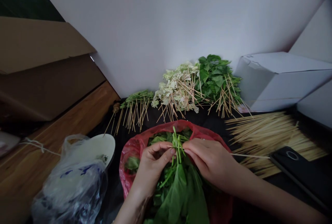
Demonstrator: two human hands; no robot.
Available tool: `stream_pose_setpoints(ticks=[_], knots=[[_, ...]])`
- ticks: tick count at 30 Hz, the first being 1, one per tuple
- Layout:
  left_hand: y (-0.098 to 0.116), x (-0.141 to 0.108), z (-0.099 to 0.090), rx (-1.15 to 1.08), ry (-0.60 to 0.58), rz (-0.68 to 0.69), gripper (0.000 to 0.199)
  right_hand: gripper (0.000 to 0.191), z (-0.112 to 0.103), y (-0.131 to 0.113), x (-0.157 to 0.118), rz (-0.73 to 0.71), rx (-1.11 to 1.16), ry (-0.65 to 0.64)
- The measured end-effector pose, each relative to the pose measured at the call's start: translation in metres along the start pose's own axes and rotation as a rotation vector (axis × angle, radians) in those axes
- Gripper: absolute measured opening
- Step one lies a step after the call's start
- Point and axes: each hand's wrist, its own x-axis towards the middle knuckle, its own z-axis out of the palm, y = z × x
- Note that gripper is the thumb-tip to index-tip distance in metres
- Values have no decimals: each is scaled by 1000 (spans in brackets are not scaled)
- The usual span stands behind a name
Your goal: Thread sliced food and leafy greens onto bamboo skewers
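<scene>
A bunch of leafy greens (178, 186) is held up over a red plastic bag (129, 144), its stems gathered at the top and its leaves hanging down. My left hand (155, 158) pinches the stems from the left between thumb and finger. From the other side, my right hand (207, 155) is closed at the same stems, around a thin bamboo skewer (250, 155) whose tail sticks out to the right behind the wrist. Where the skewer's point sits among the stems is mostly hidden by my fingers. More loose greens fill the bag below.
Against the white wall lie skewered green stems (137, 99), pale cabbage-like leaves (178, 85) and leafy greens on skewers (215, 73). Bare bamboo skewers (269, 134) and a black phone (298, 168) are at right. A white bowl (103, 144), clear plastic bag (72, 189), cardboard box (46, 89) and white box (285, 78) flank them.
</scene>
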Motion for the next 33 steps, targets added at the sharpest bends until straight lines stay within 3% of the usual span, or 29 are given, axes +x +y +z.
stream_pose_setpoints(ticks=[4,7,9,13,16,18,23,27,30,33], knots=[[9,1,-11,72,-81,39,32,22,-8,7,3,8,54,-14],[28,-5,-23,206,-4,177,22,15,-24,9,5,25,126,-12],[39,-13,-27,350,38,285,14,14,-32,10,5,33,148,2],[39,-29,-17,737,-78,422,9,15,-33,11,7,34,144,-4],[29,-32,-10,958,-189,389,14,15,-29,11,7,30,117,-21],[28,-31,-13,983,-231,335,16,16,-28,12,7,33,87,-21],[55,-32,-42,758,-157,229,17,18,-29,15,5,53,8,27],[72,-35,-64,344,-12,155,12,19,-26,18,5,38,-27,60],[67,-29,-65,89,28,114,17,19,-25,17,6,28,-23,71],[53,-18,-52,-21,8,68,19,18,-27,13,6,54,26,55]])
